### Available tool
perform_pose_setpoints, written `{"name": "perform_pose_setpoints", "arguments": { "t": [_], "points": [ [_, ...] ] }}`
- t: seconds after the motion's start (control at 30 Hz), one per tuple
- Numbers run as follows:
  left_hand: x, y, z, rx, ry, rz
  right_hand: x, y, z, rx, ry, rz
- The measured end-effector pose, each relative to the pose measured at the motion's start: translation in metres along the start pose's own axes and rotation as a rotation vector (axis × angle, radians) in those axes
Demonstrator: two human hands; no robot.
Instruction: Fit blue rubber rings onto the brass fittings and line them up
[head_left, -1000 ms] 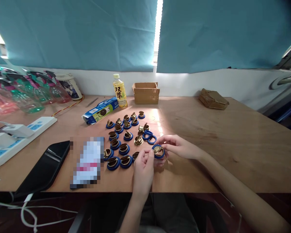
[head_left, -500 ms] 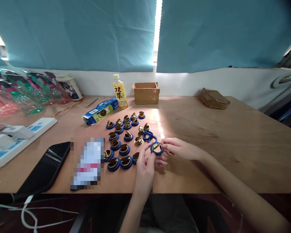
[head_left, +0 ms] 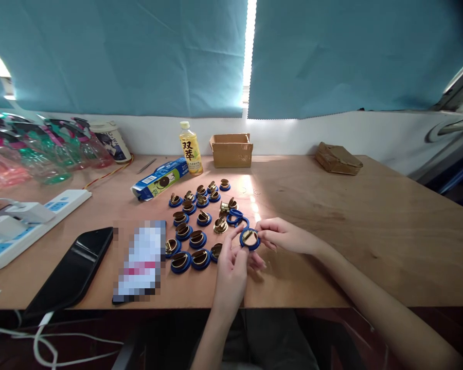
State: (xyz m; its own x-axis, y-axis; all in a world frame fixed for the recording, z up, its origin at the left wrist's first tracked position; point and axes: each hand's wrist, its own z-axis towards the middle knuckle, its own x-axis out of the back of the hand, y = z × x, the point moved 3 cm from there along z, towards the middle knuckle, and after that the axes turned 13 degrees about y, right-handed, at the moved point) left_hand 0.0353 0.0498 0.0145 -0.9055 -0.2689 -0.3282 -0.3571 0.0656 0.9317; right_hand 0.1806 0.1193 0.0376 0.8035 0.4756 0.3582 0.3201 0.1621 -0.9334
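Both my hands hold one brass fitting with a blue ring (head_left: 250,239) just above the wooden table (head_left: 351,236). My left hand (head_left: 231,270) pinches its left side with fingers closed. My right hand (head_left: 283,236) grips its right edge, fingers curled. To the left, several finished brass-and-blue pieces (head_left: 191,241) lie in rows. A bare brass fitting (head_left: 219,225) and loose blue rings (head_left: 236,217) sit just beyond my hands.
A black phone (head_left: 71,272) and a blurred card (head_left: 141,259) lie at the front left. A white power strip (head_left: 31,223), plastic bottles, a blue biscuit box (head_left: 160,179), a drink bottle (head_left: 190,147), a cardboard box (head_left: 231,149) and a brown packet (head_left: 337,158) stand further back.
The held piece has shifted slightly up and toward the loose rings, and has turned a little between my fingers. Nothing else on the table moved.
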Motion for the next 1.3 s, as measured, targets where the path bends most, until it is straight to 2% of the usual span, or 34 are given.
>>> {"name": "perform_pose_setpoints", "arguments": {
  "t": [0.17, 0.33, 0.6, 0.83, 1.07, 1.3],
  "points": [
    [0.000, -0.001, 0.000, 0.040, -0.040, 0.005, 0.001, -0.008, -0.002, 0.001, 0.007, 0.006],
    [0.001, -0.001, 0.001, 0.043, -0.017, 0.024, 0.000, -0.016, -0.005, 0.006, 0.006, 0.009],
    [0.005, -0.006, 0.008, 0.055, 0.012, -0.067, -0.004, -0.017, -0.001, -0.019, 0.114, 0.057],
    [0.005, -0.004, 0.007, 0.029, 0.001, -0.077, -0.006, -0.004, 0.000, -0.015, 0.086, 0.142],
    [0.005, -0.004, 0.007, -0.058, 0.018, 0.053, -0.009, 0.000, 0.002, -0.009, 0.064, 0.231],
    [0.004, -0.008, 0.006, -0.068, 0.000, 0.087, -0.008, -0.002, 0.001, 0.031, 0.048, 0.176]
  ]
}}
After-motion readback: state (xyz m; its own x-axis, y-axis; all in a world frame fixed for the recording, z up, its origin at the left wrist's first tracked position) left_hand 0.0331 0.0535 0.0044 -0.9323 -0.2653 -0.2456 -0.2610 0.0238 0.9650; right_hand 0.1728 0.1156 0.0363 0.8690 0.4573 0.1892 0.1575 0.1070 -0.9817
